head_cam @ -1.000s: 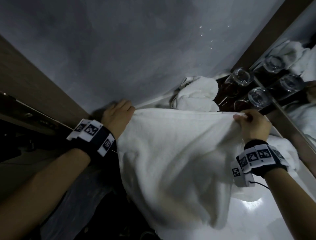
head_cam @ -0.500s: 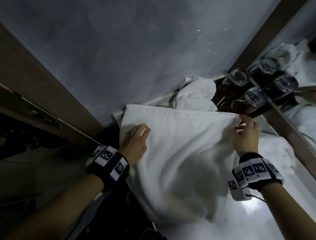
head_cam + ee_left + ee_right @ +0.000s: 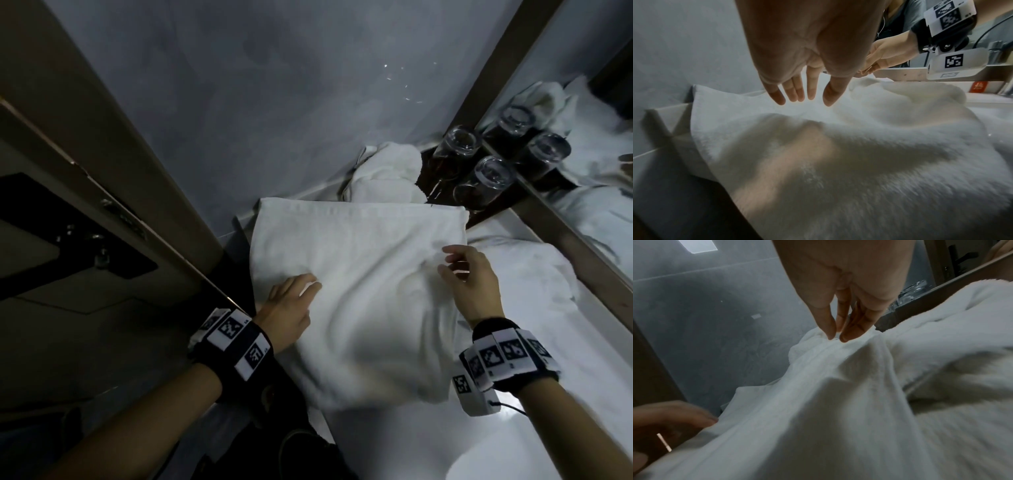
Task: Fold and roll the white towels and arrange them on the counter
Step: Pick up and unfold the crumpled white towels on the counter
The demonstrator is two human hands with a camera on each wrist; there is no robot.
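Note:
A white towel (image 3: 359, 274) lies folded and spread on the white counter (image 3: 404, 445), its near part rumpled and hanging toward me. My left hand (image 3: 301, 291) is open with straight fingers at the towel's left side; in the left wrist view the left hand (image 3: 803, 99) hovers just over the towel (image 3: 859, 162). My right hand (image 3: 455, 263) is above the towel's right side, fingers relaxed. In the right wrist view the right hand (image 3: 836, 337) has its fingertips just touching a ridge of the towel (image 3: 838, 402) and grips nothing.
A crumpled white towel (image 3: 387, 178) sits behind the spread one, and more white cloth (image 3: 534, 284) lies to the right. Two upturned glasses (image 3: 479, 164) stand on a dark tray by the mirror (image 3: 582, 192). Grey wall (image 3: 308, 85) at the back, wooden door frame (image 3: 120, 164) on the left.
Both hands have let go of the towel's far edge and drawn back toward me. The towel, held up a second ago, now lies on the counter.

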